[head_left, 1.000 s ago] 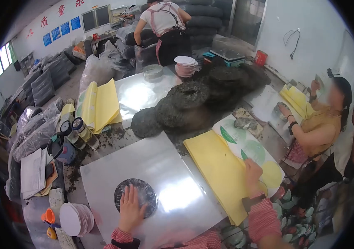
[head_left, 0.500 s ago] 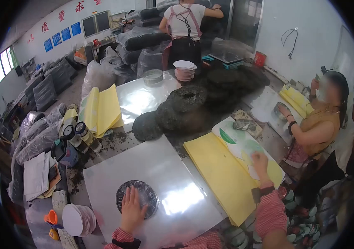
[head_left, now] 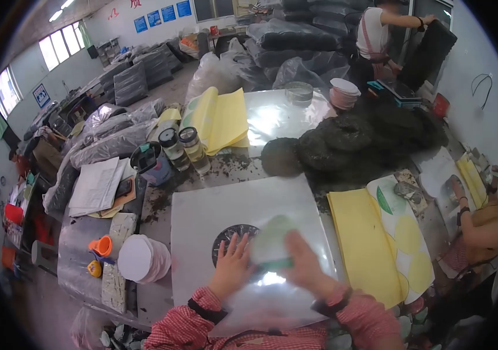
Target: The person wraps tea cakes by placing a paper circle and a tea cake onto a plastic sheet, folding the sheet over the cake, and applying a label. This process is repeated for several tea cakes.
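My left hand [head_left: 231, 265] lies with fingers spread on a round, clear-rimmed disc mould [head_left: 223, 234]. The mould rests on a shiny metal sheet [head_left: 202, 210] in front of me. Just right of it, my right hand [head_left: 307, 268] grips a pale green round label [head_left: 272, 236], smeared by motion. The label overlaps the mould's right side in this view. Right of the metal sheet, a folded yellow sheet [head_left: 357, 251] lies beside a white backing sheet with yellow and green round labels [head_left: 409, 233].
A stack of white discs [head_left: 138, 259] and an orange cup [head_left: 102, 246] stand at left. Glass jars [head_left: 193, 149] and a bucket [head_left: 152, 166] are behind. Dark clay-like material [head_left: 354, 146] is heaped across the table. Co-workers are at right [head_left: 488, 227] and back [head_left: 377, 35].
My right hand has come from the label sheet to beside the mould, bringing a pale green label. The view has turned left. The person at the back now handles a dark slab.
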A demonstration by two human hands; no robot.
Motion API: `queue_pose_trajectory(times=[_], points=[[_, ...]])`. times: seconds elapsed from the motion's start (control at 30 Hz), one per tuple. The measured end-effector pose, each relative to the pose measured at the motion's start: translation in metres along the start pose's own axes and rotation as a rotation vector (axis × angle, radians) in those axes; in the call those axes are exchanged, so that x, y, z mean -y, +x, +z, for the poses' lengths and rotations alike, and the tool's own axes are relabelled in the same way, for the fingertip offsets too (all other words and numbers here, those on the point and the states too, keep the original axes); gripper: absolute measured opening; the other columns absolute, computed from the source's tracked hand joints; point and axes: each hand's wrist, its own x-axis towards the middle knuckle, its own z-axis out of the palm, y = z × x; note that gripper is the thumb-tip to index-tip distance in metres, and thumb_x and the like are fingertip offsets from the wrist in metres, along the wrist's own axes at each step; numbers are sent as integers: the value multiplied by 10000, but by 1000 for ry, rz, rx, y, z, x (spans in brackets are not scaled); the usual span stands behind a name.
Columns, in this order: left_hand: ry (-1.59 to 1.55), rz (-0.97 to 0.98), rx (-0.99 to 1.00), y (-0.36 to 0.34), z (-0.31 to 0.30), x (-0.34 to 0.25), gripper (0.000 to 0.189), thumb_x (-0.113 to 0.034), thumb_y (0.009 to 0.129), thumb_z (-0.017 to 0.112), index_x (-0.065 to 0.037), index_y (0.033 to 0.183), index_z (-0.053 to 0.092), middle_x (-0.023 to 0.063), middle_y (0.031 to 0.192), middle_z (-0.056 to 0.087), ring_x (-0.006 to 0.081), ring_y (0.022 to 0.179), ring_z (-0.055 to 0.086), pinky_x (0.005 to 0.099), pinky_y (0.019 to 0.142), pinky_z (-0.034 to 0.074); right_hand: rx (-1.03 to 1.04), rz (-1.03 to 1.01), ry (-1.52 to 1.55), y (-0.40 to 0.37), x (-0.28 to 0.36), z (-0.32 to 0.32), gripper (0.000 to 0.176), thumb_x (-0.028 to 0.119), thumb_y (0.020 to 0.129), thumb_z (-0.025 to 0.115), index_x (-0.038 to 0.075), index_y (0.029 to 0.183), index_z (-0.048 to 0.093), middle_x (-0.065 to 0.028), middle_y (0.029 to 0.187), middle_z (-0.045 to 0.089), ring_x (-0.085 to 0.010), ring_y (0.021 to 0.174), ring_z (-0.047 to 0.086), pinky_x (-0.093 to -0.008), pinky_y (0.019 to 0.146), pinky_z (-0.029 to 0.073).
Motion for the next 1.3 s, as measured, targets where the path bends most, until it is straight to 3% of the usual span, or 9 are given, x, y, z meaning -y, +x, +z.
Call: queue_pose_trajectory(times=[0.33, 0.43, 0.5, 0.6, 0.67, 0.9, 1.03, 1.13, 1.3], points=[[-1035, -129, -149, -9, 25, 10, 654, -177, 735, 879, -47, 1309, 592, 135, 1302, 632, 276, 1203, 612, 414, 1027, 494, 463, -127, -250, 75, 58, 15, 868, 597, 966, 536, -107, 1456, 406, -258, 1478, 472, -344, 1419, 419, -410, 1200, 290], [-662, 14, -111, -6, 9, 15, 503, -231, 867, 761, -49, 1304, 592, 131, 1294, 635, 251, 1161, 629, 379, 988, 506, 320, 647, 1329, 102, 40, 58, 663, 397, 1057, 439, -37, 1542, 309, -244, 1515, 444, -358, 1430, 402, -349, 1206, 263], [-348, 99, -121, -10, 4, 34, 455, -255, 914, 710, -51, 1304, 593, 142, 1285, 635, 253, 1137, 639, 363, 968, 512, 365, 443, 1044, 98, 37, 69, 663, 388, 1053, 441, -20, 1554, 289, -241, 1535, 418, -356, 1445, 379, -370, 1212, 252], [-1058, -699, -497, -55, 16, 57, 409, -172, 925, 627, -54, 1314, 581, 230, 1140, 660, 327, 993, 675, 373, 822, 537, 448, -255, -13, 86, 51, 76, 689, 450, 1000, 495, 98, 1568, 323, -198, 1624, 277, -344, 1505, 268, -575, 1211, 173], [-862, -679, -259, -58, 11, 56, 417, -118, 935, 606, -28, 1339, 561, 178, 967, 649, 228, 825, 643, 355, 715, 528, 435, -335, -156, 77, 61, 88, 727, 494, 938, 576, 196, 1563, 357, -182, 1611, 321, -354, 1508, 271, -637, 1187, 175], [-382, -163, -266, -44, -40, -22, 533, -35, 909, 605, 0, 1429, 496, 146, 643, 602, 283, 526, 615, 404, 505, 470, 378, -371, -171, 75, 57, 82, 708, 395, 896, 642, 165, 1528, 420, -188, 1599, 334, -382, 1477, 309, -618, 1157, 271], [-439, -281, -234, -67, -40, -39, 547, -28, 893, 610, 1, 1427, 497, 162, 652, 605, 332, 534, 608, 429, 514, 471, -82, 201, 88, 63, 25, 90, 527, 202, 896, 651, 97, 1402, 546, -245, 1451, 494, -453, 1350, 440, -491, 1137, 356], [-396, -376, -291, -95, -52, -44, 551, -19, 893, 608, 13, 1430, 488, 155, 639, 582, 319, 523, 596, 427, 517, 473, 572, 325, 560, 18, 78, 107, 398, 159, 927, 613, 72, 1315, 603, -248, 1358, 568, -455, 1254, 517, -493, 1075, 414], [-752, -668, -275, -149, -9, -2, 436, -42, 889, 660, 2, 1312, 564, 130, 678, 600, 282, 553, 605, 357, 550, 498, 439, 71, 511, 12, 100, 99, 358, 206, 942, 634, 61, 1270, 626, -215, 1281, 628, -414, 1157, 595, -477, 968, 495]])
